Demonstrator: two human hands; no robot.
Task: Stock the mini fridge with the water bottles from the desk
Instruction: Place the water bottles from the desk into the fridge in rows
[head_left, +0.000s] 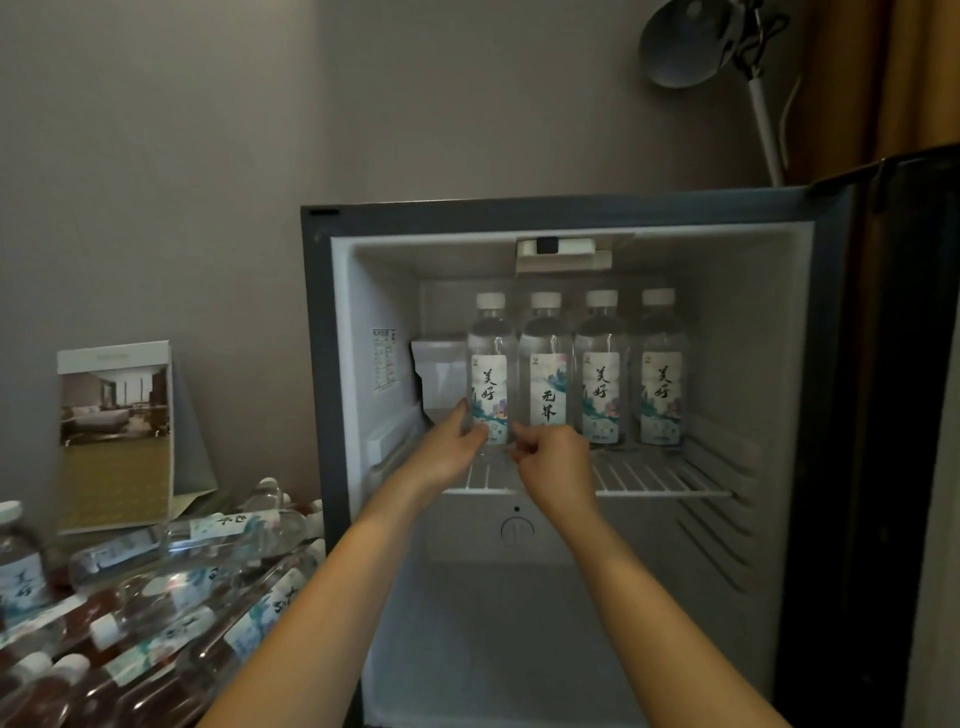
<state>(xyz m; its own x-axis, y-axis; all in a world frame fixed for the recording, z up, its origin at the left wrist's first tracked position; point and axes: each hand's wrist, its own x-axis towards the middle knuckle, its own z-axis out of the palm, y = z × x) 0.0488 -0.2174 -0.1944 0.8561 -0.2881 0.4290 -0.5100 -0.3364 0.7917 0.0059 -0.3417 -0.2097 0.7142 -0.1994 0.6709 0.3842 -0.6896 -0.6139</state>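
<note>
The mini fridge (571, 213) stands open, and several clear water bottles with white caps stand upright in a row on its wire shelf (665, 480). My left hand (452, 447) grips the base of the leftmost bottle (489, 364). My right hand (553, 454) is curled at the foot of the second bottle (546, 364), fingertips touching it. Two more bottles (602, 364) (661, 364) stand to the right. Several more bottles (171, 587) lie piled on the desk at the lower left.
The fridge door (904, 415) is swung open at the right. The compartment below the shelf (519, 623) holds nothing. A standing photo card (117, 431) leans against the wall behind the desk pile. A lamp (691, 41) rises behind the fridge.
</note>
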